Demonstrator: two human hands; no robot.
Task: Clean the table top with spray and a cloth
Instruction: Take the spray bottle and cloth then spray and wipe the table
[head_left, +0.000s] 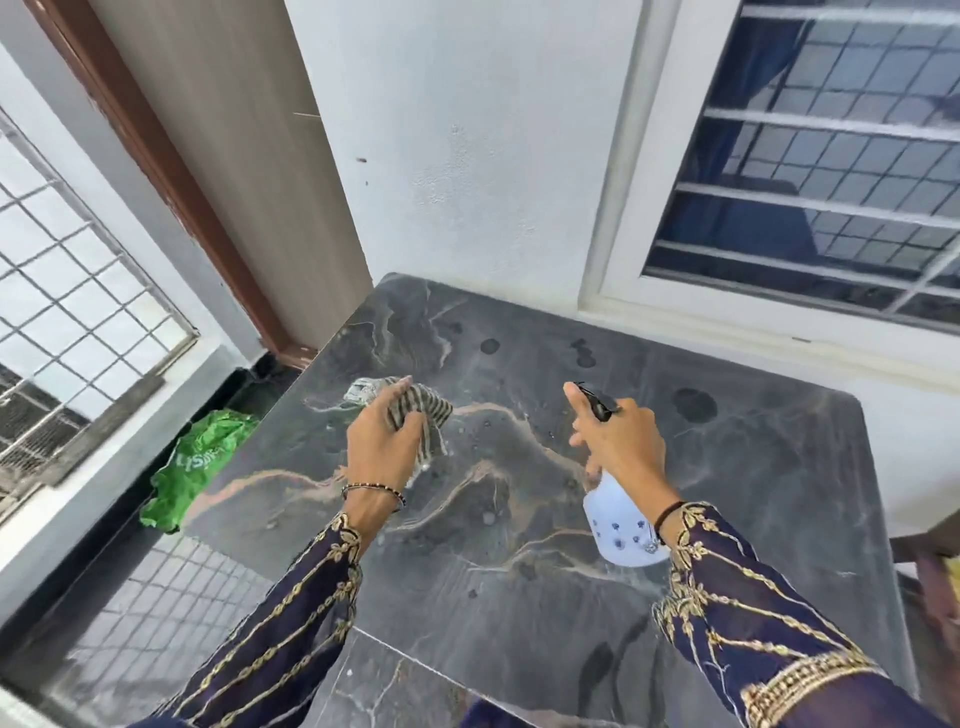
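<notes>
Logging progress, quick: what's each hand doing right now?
Left hand: fingers curled round the striped cloth on the table top.
Right hand: grips the spray bottle, forefinger extended by the nozzle.

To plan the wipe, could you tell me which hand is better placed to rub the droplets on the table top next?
Probably the left hand: it grips the striped cloth over the table top, while the right hand holds the spray bottle.

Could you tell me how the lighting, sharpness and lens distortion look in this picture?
Head view: soft, even daylight with faint shadows; the door frame and window lean from wide-angle distortion; its glass mirrors a grille; the cloth looks slightly blurred.
</notes>
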